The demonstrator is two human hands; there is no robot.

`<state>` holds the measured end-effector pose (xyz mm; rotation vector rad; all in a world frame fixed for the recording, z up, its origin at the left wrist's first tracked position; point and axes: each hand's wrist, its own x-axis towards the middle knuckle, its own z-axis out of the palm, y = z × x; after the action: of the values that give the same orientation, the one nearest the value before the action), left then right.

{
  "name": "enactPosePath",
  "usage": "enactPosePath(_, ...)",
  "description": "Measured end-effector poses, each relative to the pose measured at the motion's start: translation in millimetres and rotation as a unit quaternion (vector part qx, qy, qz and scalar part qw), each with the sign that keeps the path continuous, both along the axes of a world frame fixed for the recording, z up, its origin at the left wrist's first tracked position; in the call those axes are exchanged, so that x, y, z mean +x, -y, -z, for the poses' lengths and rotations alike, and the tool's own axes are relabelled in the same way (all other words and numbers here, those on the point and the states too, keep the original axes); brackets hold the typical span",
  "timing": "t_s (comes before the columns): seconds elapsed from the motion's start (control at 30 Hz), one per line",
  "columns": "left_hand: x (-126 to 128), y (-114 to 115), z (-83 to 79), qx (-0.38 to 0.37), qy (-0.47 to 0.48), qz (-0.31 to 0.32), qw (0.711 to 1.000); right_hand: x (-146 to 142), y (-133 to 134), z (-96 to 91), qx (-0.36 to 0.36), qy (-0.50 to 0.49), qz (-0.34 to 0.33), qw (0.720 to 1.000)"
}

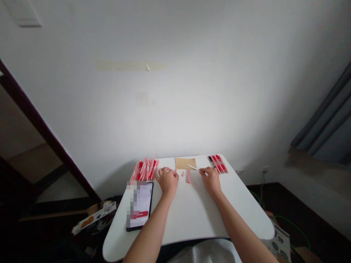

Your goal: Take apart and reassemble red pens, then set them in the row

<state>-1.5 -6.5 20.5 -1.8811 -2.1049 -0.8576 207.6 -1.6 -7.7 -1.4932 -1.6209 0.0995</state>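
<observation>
A thin white pen refill (191, 166) is pinched in the fingertips of my right hand (211, 179), pointing left over the brown sheet (185, 163). My left hand (168, 180) rests low over the table, its fingers curled and the thumb and forefinger closed on a small pink pen part (176, 171). Between the hands, a pink pen barrel (188, 176) lies on the tabletop, with a smaller pink piece (182, 174) to its left. Exactly which pen part is in my left hand is too small to make out.
A pile of pink and red pens (146, 168) lies at the back left, close to my left hand. Several red and black pens (218, 163) lie in a row at the back right. A tablet (141, 204) sits on the left of the white table (197, 223), against the wall (181, 120).
</observation>
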Motion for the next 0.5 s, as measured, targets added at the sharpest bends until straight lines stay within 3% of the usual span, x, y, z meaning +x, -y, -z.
enactPosePath(0.5,-0.2,0.4,-3.4,0.004,0.009,0.001,1.000,-0.5,1.9,-1.7,0.003,0.000,-0.003,1.000)
